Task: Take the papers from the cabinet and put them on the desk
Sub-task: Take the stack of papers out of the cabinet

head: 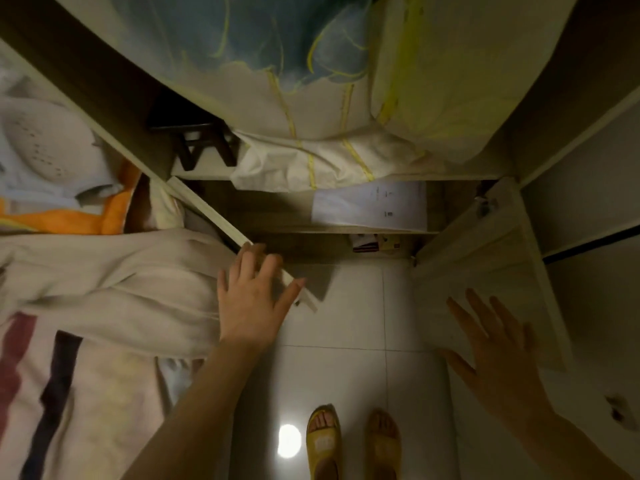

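Note:
White printed papers [372,207] lie on a low shelf inside the open cabinet [381,232], under a shelf stuffed with pale bedding. My left hand [254,296] rests on the edge of the left cabinet door [221,220], fingers spread, holding nothing. My right hand [495,355] lies flat and open against the right cabinet door [485,258]. Both hands are well in front of the papers and apart from them.
Cream and blue bedding with yellow lines [311,98] fills the upper shelf beside a dark wooden stool [204,140]. Folded blankets and clothes [86,289] pile up at the left. Small items [375,242] sit on the lowest shelf. White floor tiles [353,306] and my sandalled feet [353,441] are below.

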